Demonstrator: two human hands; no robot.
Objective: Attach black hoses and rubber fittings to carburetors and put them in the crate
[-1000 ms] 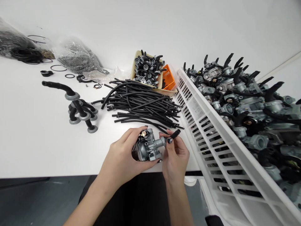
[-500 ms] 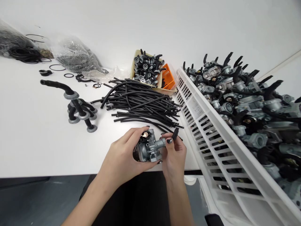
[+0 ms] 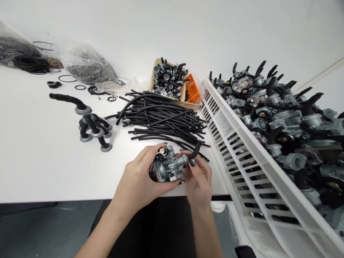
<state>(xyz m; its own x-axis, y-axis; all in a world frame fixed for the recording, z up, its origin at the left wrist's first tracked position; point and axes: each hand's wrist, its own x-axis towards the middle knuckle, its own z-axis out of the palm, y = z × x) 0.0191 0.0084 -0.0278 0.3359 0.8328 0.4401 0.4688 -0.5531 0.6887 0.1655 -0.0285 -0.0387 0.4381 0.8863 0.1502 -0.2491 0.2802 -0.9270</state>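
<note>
My left hand (image 3: 138, 175) is closed around a grey metal carburetor (image 3: 170, 166), holding it just above the table's front edge. From the carburetor's right end a bent black rubber boot (image 3: 196, 150) sticks out, pointing up. My right hand (image 3: 200, 179) has its thumb and fingers closed on the cap at the base of this boot, where it meets the carburetor; the fingers partly hide that joint. Behind both hands lies a pile of black rubber hoses (image 3: 161, 116). To the left, several metal caps with black boots (image 3: 94, 125) stand on the table.
On the right a white slatted crate (image 3: 242, 154) is heaped with carburetors (image 3: 282, 118). A cream bin (image 3: 155, 77) of capped boots and an orange basket (image 3: 195, 89) stand at the back. Plastic bags (image 3: 88, 64), black rings (image 3: 80, 87) and a small black part (image 3: 54, 84) lie at the left.
The carburetor has shifted slightly left and tilted. My right fingers have slid down from the boot's tip to its base, so more of the boot shows.
</note>
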